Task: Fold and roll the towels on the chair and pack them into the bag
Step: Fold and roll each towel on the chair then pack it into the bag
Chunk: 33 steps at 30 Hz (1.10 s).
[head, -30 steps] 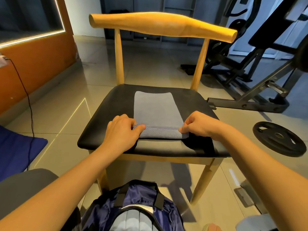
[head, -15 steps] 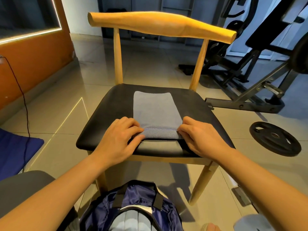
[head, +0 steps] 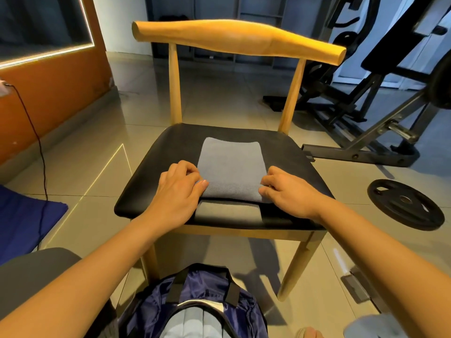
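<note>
1. At the far left, an orange wall (head: 48, 93) met a pale tiled floor. A thin black cable (head: 36, 135) ran down in front of the wall to a blue mat (head: 22, 223) lying flat on the tiles.
2. At the bottom, between your forearms, a navy bag (head: 151, 306) sat open on the floor. Black straps crossed its mouth, and pale blue-grey cloth (head: 192, 323) showed inside.
3. Just beyond the bag stood a wooden chair (head: 170, 147) with a black padded seat and a curved top rail.
4. Your left hand (head: 178, 191) rested on the seat and gripped the left end of a rolled edge of the towel (head: 231, 167). Its fingers were curled and its thumb pressed on the cloth.
5. The grey towel lay on the seat, folded into a narrow strip. It ran from the middle of the seat toward the front edge. The end nearest you was turned over into a low roll across the strip's width.
6. Your right hand (head: 290, 191) gripped the right end of the same roll, with curled fingers pinching the cloth.
7. To the right, behind the chair, stood the dark metal frame of a weight bench (head: 366, 132).
8. Furthest right, a black weight plate (head: 405, 204) lay flat on the floor, near the chair but apart from it.
</note>
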{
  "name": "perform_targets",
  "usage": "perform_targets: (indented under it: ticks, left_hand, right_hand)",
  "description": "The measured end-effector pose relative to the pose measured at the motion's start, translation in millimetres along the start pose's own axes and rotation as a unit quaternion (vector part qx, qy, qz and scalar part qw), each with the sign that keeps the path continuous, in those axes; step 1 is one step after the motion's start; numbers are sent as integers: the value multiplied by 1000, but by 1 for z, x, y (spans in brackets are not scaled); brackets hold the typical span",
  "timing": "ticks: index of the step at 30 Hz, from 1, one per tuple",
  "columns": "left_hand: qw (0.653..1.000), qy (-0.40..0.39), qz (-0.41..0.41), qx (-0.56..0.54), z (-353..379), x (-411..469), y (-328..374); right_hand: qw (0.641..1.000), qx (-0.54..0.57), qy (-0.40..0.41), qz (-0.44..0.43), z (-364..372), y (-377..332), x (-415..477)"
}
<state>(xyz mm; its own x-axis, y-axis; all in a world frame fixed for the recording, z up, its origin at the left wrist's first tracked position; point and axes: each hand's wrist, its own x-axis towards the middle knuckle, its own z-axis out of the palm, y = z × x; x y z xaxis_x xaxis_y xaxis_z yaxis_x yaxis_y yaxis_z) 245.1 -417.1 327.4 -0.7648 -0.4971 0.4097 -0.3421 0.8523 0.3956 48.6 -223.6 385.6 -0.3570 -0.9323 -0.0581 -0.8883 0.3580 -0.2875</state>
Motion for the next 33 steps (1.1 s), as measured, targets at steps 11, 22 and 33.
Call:
perform_targets:
  ticks: [11, 22, 33]
  left_hand:
    - [996, 72, -59, -10, -2, 20, -5]
    - [988, 33, 141, 47, -4, 6, -20]
    - [996, -86, -4, 5, -13, 42, -5]
  right_hand:
    - [998, 8, 60, 29, -9, 3, 10]
    - [981, -134, 104, -99, 8, 6, -7]
    - [999, 31, -17, 20, -13, 2, 14]
